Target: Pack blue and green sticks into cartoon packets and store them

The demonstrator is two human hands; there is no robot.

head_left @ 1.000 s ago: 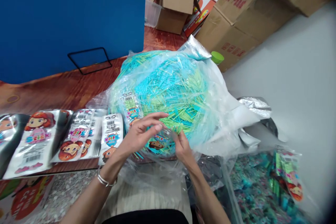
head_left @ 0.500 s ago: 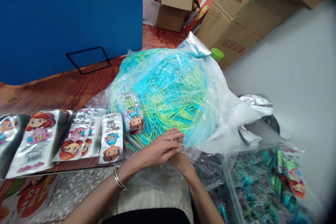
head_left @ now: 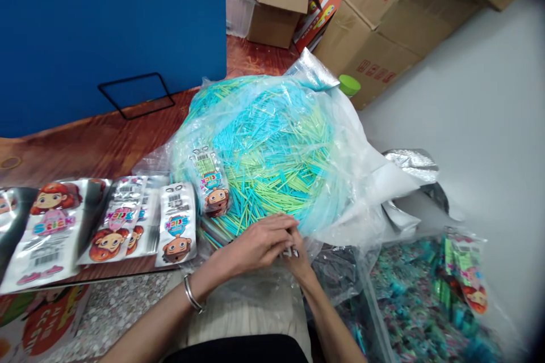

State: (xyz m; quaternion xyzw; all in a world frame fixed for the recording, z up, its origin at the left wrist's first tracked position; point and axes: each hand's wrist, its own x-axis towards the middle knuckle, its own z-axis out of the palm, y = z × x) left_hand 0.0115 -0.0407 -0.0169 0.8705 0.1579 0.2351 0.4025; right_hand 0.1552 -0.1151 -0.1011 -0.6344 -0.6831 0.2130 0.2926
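My left hand (head_left: pixel 268 241) lies over my right hand (head_left: pixel 297 255) at the near edge of a big clear plastic bag (head_left: pixel 336 181). Both sets of fingers are curled together, and whatever they hold, if anything, is hidden. A small shiny thing shows between them, too small to name. Thin blue and green candy-like sticks (head_left: pixel 268 125) fill the bag. Left of my hands, a filled printed pouch (head_left: pixel 210 184) rests on the sticks. Beside it lie a flat printed pouch (head_left: pixel 177 224) and overlapping stacks of silver pouches (head_left: pixel 123 221).
A blue panel (head_left: pixel 110 22) with a black wire frame (head_left: pixel 136 96) stands at the back left. Cardboard boxes (head_left: pixel 374 39) are piled at the back right, near a green lid (head_left: pixel 349 85). At lower right, a plastic bin (head_left: pixel 378 306) holds many filled pouches (head_left: pixel 466 272).
The view has shifted slightly to the right. My hands remain overlapped, with the left fingers moved a little over the right hand. The pouches and sticks look unmoved.
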